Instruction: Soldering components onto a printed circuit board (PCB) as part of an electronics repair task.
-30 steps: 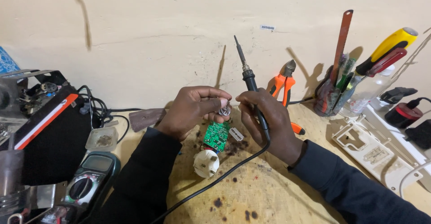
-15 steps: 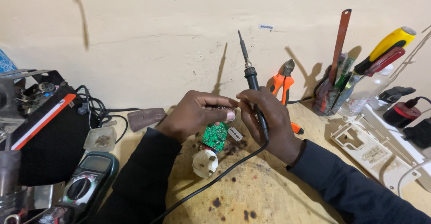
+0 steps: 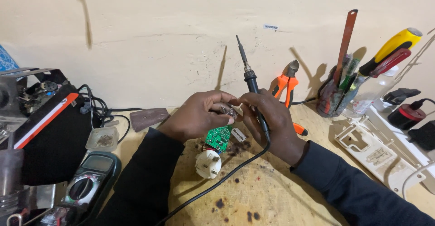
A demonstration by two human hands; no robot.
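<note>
Head view looks down on a scorched wooden bench, with a multimeter at the near left and a holder of screwdrivers against the wall. Right hand wraps the soldering iron, tip pointing up and away. Left hand pinches the top of a small green circuit board, held just above the bench with a white plug hanging below. Positioning the board appears to be the step in hand; the next move would call for tilting the tip down onto a joint.
</note>
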